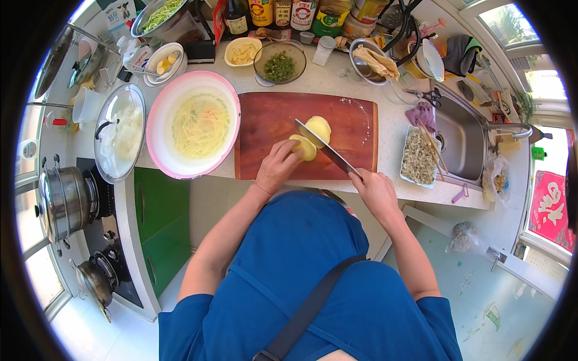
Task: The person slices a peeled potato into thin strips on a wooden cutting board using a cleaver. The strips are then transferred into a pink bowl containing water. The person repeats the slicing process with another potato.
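My right hand [375, 193] grips the handle of a kitchen knife [332, 153], whose blade slants across a reddish wooden cutting board [271, 115]. Pale yellow potato slices [319, 129] lie overlapping on the blade's far side. On its near side is a cut potato piece [306, 149], flat face showing, with the fingers of my left hand [279, 161] holding it against the board. Left of the board stands a pink-rimmed enamel basin [156, 135] with thin yellow shreds [201, 128] in liquid.
Behind the board are a glass bowl of chopped greens [280, 65], a yellow dish [244, 52] and several bottles [302, 13]. On the right, chopsticks [431, 151] lie across a tray of small greyish food [417, 155] beside the sink [463, 135]. A glass lid [119, 133] is at left.
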Action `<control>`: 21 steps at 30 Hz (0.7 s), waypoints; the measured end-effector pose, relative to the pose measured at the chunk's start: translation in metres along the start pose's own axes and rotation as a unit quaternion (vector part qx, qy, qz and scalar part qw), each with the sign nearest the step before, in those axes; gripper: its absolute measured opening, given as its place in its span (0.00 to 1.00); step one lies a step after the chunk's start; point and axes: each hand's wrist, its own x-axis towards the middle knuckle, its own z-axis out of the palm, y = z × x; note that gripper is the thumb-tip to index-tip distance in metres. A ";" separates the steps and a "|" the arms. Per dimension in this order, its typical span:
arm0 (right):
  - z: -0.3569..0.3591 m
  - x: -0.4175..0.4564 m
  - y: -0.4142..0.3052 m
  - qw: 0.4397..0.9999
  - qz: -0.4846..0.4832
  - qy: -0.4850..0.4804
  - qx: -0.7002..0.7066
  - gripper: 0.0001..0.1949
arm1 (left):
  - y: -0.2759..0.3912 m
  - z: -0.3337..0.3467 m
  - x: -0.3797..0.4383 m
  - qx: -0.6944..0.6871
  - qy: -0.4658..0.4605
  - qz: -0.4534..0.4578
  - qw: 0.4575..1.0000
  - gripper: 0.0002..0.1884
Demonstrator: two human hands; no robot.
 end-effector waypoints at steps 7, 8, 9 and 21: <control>0.000 -0.014 0.003 1.000 -0.019 0.011 -0.020 0.14 | -0.001 0.001 -0.003 -0.015 -0.009 -0.004 1.000 0.19; 0.002 -0.015 0.006 0.999 -0.022 0.018 -0.018 0.14 | -0.001 0.002 -0.003 -0.016 -0.010 -0.006 1.000 0.19; 0.003 -0.015 0.007 0.999 -0.026 0.024 -0.016 0.14 | -0.002 0.002 -0.003 -0.016 -0.011 -0.008 1.000 0.19; 0.003 -0.007 0.001 0.999 -0.017 -0.006 -0.026 0.14 | 0.000 0.000 -0.001 0.005 -0.003 -0.004 1.000 0.15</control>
